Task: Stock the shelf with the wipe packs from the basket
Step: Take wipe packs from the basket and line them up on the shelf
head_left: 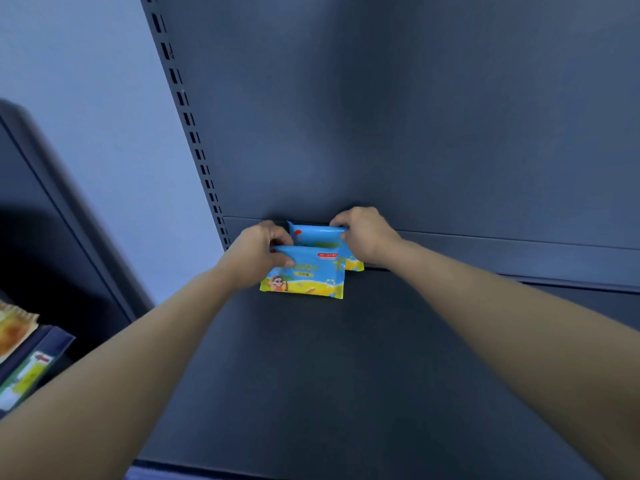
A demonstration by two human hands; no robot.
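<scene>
Dark blue metal shelf (346, 358): left hand (258, 252) pinches front blue-and-yellow plastic wipe pack (304, 277); right hand (363, 235) grips rear matching pack (317, 235) just behind it.

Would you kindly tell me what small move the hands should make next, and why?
Probably release both packs and draw back. The left hand grips the front pack, the right hand the rear pack, and both seem to stand upright on the shelf, one behind the other near its back.
</scene>
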